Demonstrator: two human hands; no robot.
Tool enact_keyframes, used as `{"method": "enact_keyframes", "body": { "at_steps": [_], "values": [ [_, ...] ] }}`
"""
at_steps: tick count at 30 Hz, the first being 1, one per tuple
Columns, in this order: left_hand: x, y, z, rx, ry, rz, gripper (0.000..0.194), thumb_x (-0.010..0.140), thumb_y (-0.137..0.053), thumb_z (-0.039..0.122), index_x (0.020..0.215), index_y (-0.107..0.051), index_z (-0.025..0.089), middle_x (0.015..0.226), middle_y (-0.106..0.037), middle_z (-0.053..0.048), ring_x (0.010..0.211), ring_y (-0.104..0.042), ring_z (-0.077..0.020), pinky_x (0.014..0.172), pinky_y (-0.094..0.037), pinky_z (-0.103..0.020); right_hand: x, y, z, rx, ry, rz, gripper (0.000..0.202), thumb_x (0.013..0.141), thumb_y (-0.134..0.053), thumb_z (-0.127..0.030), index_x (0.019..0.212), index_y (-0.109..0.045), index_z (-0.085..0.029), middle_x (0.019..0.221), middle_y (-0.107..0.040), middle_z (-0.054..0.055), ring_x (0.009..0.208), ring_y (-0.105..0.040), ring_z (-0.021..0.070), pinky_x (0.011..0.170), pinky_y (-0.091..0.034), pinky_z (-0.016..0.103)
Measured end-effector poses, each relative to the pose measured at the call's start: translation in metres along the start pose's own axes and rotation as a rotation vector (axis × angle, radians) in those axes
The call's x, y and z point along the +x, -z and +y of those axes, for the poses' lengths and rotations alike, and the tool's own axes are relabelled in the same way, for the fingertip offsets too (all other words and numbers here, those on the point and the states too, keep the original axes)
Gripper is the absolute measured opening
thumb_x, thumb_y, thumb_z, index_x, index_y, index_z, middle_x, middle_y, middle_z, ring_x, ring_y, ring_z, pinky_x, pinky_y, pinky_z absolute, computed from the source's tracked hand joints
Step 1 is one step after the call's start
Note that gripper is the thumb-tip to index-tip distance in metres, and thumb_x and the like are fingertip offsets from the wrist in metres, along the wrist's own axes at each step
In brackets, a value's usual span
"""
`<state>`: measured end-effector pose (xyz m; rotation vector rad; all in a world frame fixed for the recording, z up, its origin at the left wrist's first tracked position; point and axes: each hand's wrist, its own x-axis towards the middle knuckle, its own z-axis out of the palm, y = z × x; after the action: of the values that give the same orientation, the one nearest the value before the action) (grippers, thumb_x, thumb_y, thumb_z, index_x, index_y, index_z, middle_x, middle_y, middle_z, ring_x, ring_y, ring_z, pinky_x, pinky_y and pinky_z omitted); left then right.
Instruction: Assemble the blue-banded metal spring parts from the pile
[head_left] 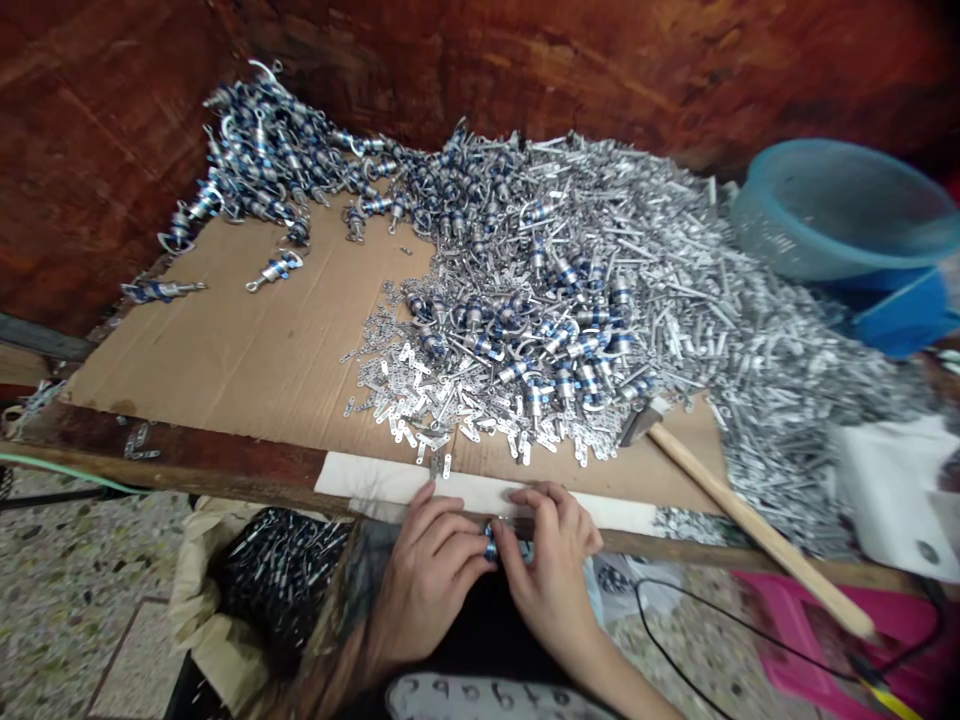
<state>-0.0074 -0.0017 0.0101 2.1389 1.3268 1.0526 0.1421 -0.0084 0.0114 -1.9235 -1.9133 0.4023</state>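
Observation:
My left hand [431, 565] and my right hand [551, 570] meet at the front edge of the bench. Between their fingertips is a small silver-and-blue metal piece [490, 543], mostly covered by the fingers. Both hands look closed on it in a pinch. Just beyond the fingers lies a white strip [585, 507] along the edge. Small flat metal links with holes [405, 420] are scattered past the strip. Silver cylinders with blue bands and curved levers [562, 345] lie heaped among them.
Cardboard [247, 330] covers the bench. Thin metal strips [675, 260] form a large pile at right, beside a translucent blue tub [840, 215]. A hammer [757, 530] overhangs the front edge. More blue-banded pieces [285, 160] sit back left. Below left, a sack [195, 580] holds dark parts.

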Motion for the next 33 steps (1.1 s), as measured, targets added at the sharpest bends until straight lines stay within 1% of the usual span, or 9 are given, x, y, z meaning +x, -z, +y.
{"method": "enact_keyframes", "body": {
  "at_steps": [9,12,16,25,27,28,30,32,33],
  "values": [
    [0.003,0.003,-0.001,0.028,-0.028,-0.028,0.003,0.081,-0.061,0.018,0.08,-0.062,0.02,0.073,-0.066,0.001,0.088,-0.06,-0.0201,0.098,-0.042,-0.049,0.027,0.022,0.001,0.073,-0.035,-0.251,0.02,0.076,-0.062,-0.02,0.095,-0.057,-0.027,0.101,-0.053,0.004,0.091,-0.048,0.0228,0.074,-0.035,0.035],
    [0.004,0.003,-0.001,0.04,-0.044,-0.026,0.004,0.083,-0.06,0.021,0.08,-0.062,0.02,0.072,-0.066,0.001,0.087,-0.061,-0.0204,0.097,-0.043,-0.049,0.035,0.027,0.001,0.09,0.042,-0.361,0.005,0.079,-0.062,-0.023,0.082,-0.061,-0.027,0.096,-0.055,0.002,0.088,-0.046,0.0218,0.072,-0.031,0.035],
    [0.002,0.001,-0.002,0.032,-0.03,-0.011,0.004,0.082,-0.061,0.022,0.078,-0.062,0.02,0.073,-0.066,0.002,0.087,-0.061,-0.0197,0.098,-0.043,-0.048,0.042,0.034,0.001,0.135,0.167,-0.483,0.01,0.084,-0.057,-0.02,0.076,-0.061,-0.024,0.088,-0.057,0.001,0.086,-0.046,0.0201,0.072,-0.028,0.034],
    [0.001,0.002,-0.002,0.005,-0.025,-0.01,0.003,0.082,-0.061,0.02,0.08,-0.063,0.02,0.075,-0.067,0.001,0.09,-0.059,-0.0195,0.1,-0.04,-0.049,0.052,0.033,-0.011,0.044,0.183,-0.499,0.01,0.079,-0.061,-0.019,0.07,-0.062,-0.022,0.08,-0.059,0.0,0.083,-0.048,0.0192,0.07,-0.03,0.034],
    [0.003,0.003,-0.002,0.016,-0.029,-0.012,0.004,0.082,-0.062,0.021,0.079,-0.063,0.02,0.074,-0.066,0.001,0.088,-0.06,-0.0192,0.099,-0.042,-0.048,0.055,0.039,0.0,0.186,0.154,-0.455,0.012,0.082,-0.057,-0.023,0.071,-0.062,-0.023,0.08,-0.059,0.0,0.084,-0.051,0.0192,0.073,-0.033,0.035],
    [0.004,0.003,-0.001,0.022,-0.03,-0.016,0.004,0.082,-0.062,0.022,0.078,-0.063,0.021,0.073,-0.066,0.002,0.088,-0.061,-0.019,0.098,-0.043,-0.047,0.057,0.044,0.011,0.268,0.125,-0.387,0.013,0.085,-0.054,-0.027,0.074,-0.062,-0.024,0.082,-0.06,0.001,0.084,-0.052,0.0191,0.074,-0.036,0.035],
    [0.004,0.003,-0.001,0.025,-0.036,-0.015,0.003,0.081,-0.064,0.023,0.078,-0.063,0.021,0.073,-0.066,0.002,0.087,-0.061,-0.0189,0.098,-0.044,-0.046,0.063,0.055,0.046,0.34,0.035,-0.153,0.018,0.087,-0.048,-0.037,0.084,-0.061,-0.024,0.088,-0.06,0.004,0.084,-0.054,0.02,0.074,-0.04,0.036],
    [0.004,0.003,-0.002,0.013,-0.035,0.002,0.002,0.079,-0.065,0.022,0.078,-0.064,0.021,0.073,-0.066,0.001,0.087,-0.061,-0.0192,0.098,-0.043,-0.047,0.071,0.066,0.091,0.1,-0.094,0.178,0.033,0.082,-0.051,-0.05,0.099,-0.059,-0.022,0.094,-0.057,0.009,0.085,-0.052,0.0245,0.073,-0.041,0.04],
    [0.003,0.002,-0.002,0.004,-0.033,0.011,0.002,0.079,-0.066,0.021,0.078,-0.064,0.02,0.073,-0.066,0.001,0.087,-0.06,-0.0193,0.098,-0.043,-0.048,0.074,0.071,0.112,-0.082,-0.125,0.252,0.047,0.078,-0.051,-0.058,0.103,-0.058,-0.019,0.095,-0.056,0.013,0.089,-0.05,0.0291,0.075,-0.04,0.045]
  ]
}}
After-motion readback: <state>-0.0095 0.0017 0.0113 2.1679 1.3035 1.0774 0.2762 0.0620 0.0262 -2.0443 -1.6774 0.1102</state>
